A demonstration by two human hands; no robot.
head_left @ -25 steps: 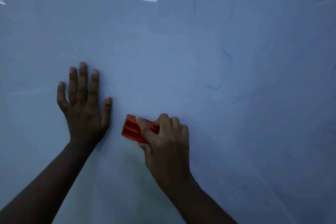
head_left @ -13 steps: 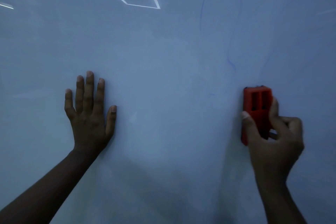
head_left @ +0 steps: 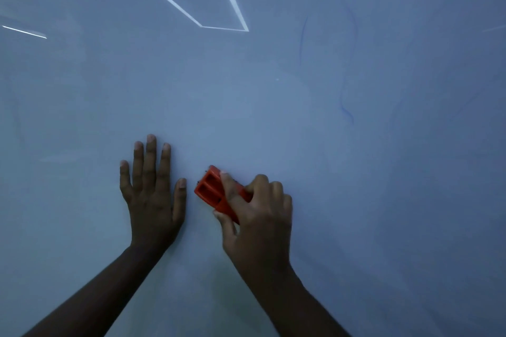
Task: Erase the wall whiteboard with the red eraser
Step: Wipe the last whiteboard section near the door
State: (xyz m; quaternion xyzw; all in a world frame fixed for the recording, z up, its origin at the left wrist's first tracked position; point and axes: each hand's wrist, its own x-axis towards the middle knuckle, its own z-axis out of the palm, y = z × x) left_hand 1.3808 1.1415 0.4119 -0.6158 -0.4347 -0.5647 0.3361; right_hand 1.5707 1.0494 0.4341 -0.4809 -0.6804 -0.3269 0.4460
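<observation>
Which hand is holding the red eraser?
The right hand grips the red eraser. The left hand lies flat on the whiteboard, fingers straight, holding nothing.

Red eraser (head_left: pixel 210 191) tilted against the pale, faintly streaked whiteboard (head_left: pixel 356 172)

The left hand (head_left: pixel 153 194) lies flat on the whiteboard (head_left: pixel 273 107). Just to its right, apart from its thumb, sits the eraser (head_left: pixel 212 190), tilted, held against the board by the right hand (head_left: pixel 257 213). Faint pen strokes (head_left: pixel 346 109) lie far to the right above.
</observation>
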